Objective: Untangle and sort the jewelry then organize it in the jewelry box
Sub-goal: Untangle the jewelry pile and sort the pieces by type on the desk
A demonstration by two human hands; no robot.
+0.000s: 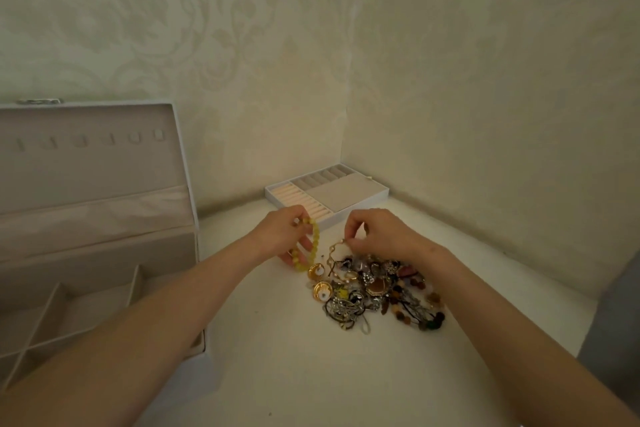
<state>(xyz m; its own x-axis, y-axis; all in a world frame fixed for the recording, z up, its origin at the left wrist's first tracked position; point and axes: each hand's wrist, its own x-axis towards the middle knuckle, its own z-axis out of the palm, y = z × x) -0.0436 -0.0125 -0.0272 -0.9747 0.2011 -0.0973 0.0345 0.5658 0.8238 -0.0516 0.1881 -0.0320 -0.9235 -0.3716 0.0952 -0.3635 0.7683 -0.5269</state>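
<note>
A tangled pile of jewelry [375, 291] lies on the white table, with gold round pieces, dark beads and silver chains. My left hand [282, 234] grips a yellow beaded bracelet [311, 246] lifted just left of the pile. My right hand [377, 230] pinches a thin gold chain [334, 250] that runs down into the pile's far edge. The open white jewelry box [86, 253] stands at the left, its lid up and its divided compartments showing beneath my left forearm.
A removable tray [377, 192] with peach ring rolls and beige compartments sits against the wall corner, just behind my hands. Patterned walls close in at the back and right. A grey surface [613, 329] shows past the table's right edge.
</note>
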